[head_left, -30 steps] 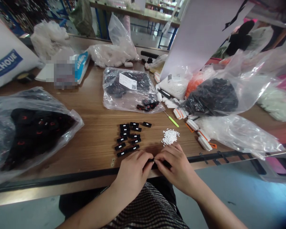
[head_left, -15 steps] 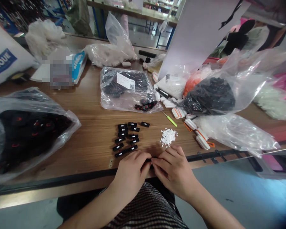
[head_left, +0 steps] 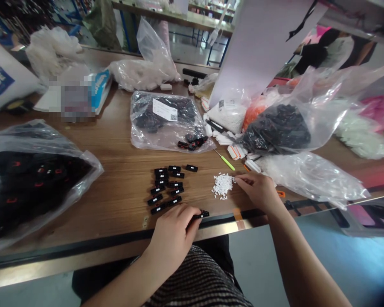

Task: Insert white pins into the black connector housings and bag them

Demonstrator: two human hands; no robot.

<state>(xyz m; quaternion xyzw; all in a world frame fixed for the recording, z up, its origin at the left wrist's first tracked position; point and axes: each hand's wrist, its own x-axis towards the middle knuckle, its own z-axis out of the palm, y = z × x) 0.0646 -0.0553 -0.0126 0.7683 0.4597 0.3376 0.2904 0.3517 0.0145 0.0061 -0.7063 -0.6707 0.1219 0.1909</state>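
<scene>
My left hand (head_left: 178, 225) pinches a black plastic connector housing (head_left: 204, 214) at the table's front edge; its right end sticks out past my fingertips. At the right side of a heap of tiny white plastic pieces (head_left: 222, 186), my right hand (head_left: 259, 191) has its thumb and fingertips pressed together. A small white piece shows at those fingertips. Several similar black housings (head_left: 176, 184), each with two white dots on the face, lie in loose rows left of the heap. Behind the heap lies a thin screwdriver-like tool with a yellow-green handle (head_left: 228, 163).
A clear bag of black parts (head_left: 161, 115) with a white label lies behind the housings. Another bag of black parts (head_left: 41, 179) takes up the left side. On the right are a bag of dark parts (head_left: 280, 128), clear plastic bags (head_left: 316, 177) and white-and-orange pieces (head_left: 237, 152).
My right hand has left the black housing near my left hand and moved right and away from me to the white heap. My left hand keeps the housing, which now shows more.
</scene>
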